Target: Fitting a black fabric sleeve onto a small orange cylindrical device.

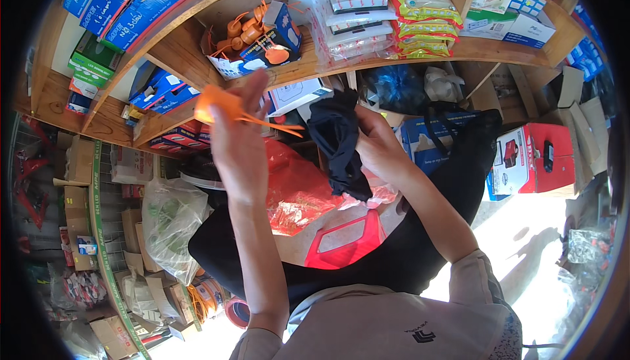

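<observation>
1. Left hand [237, 143]: raised toward the shelf, fingers closed on an orange part [220, 105] with thin orange prongs running out to 3 o'clock. The grip looks firm, though the fingertips are partly hidden behind the part.
2. Right hand [379, 143]: closed on a black cloth [338, 143], which hangs slack toward 6 o'clock. The cloth sits at 3 o'clock of the orange part, near but not touching it.
3. Box [259, 42] on the shelf at 12 o'clock of the left hand: open and tilted, holding more orange pieces of the same colour.
4. Red bag [298, 189] lies at 5 o'clock of the left hand, with a red stool [344, 239] below it.
5. Judgement, grip: hold the orange part by its body, not the prongs; these look thin and likely to bend.
6. Judgement, cloth: gather the loose tail into the right palm, so that it cannot snag the prongs.
7. Judgement, reach: keep the left forearm off the tilted box; a knock could spill its contents.
</observation>
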`<state>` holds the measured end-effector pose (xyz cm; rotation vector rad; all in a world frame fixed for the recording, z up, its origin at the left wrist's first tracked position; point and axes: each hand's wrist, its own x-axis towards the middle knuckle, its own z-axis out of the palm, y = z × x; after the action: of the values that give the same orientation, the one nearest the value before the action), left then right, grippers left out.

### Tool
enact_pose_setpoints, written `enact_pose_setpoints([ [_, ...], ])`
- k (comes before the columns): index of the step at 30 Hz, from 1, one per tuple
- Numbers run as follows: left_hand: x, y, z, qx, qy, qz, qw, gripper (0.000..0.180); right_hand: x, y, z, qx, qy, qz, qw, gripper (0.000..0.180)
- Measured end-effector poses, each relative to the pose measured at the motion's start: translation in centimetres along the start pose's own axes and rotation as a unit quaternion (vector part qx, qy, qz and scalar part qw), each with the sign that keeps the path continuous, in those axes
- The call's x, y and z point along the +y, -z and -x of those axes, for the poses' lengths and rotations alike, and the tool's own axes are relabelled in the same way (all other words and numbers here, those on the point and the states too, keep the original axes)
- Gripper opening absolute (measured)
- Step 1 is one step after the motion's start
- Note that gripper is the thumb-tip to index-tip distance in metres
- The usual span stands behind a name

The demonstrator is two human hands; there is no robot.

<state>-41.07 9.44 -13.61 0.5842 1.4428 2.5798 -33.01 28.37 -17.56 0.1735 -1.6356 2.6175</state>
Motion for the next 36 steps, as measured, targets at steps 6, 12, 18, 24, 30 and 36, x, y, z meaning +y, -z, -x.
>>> enact_pose_setpoints([
  [6,-2.5,-3.8,3.7,-0.106,0.040,-0.253,0.961,0.087,4.0,-1.8,0.0,0.033,0.155,0.185,0.970,0.030],
  [12,-3.4,-2.5,4.0,-0.043,0.056,-0.212,0.975,0.080,4.5,-1.9,0.3,0.014,0.124,0.257,0.958,0.023],
  [18,-2.3,-1.8,3.2,0.044,-0.025,-0.076,0.996,0.058,2.4,-1.5,0.8,-0.091,0.054,0.282,0.953,0.011],
  [24,2.6,1.4,2.3,0.041,-0.019,-0.113,0.993,0.053,1.5,0.1,0.4,0.008,0.050,0.083,0.995,0.021],
  [30,0.8,-0.3,4.9,-0.098,0.188,-0.144,0.967,0.043,0.6,-0.3,-0.1,-0.049,0.340,0.380,0.859,0.060],
  [36,-1.0,-1.2,5.1,-0.044,0.184,-0.202,0.961,0.025,2.5,-0.7,0.3,0.027,0.232,0.343,0.910,0.051],
])
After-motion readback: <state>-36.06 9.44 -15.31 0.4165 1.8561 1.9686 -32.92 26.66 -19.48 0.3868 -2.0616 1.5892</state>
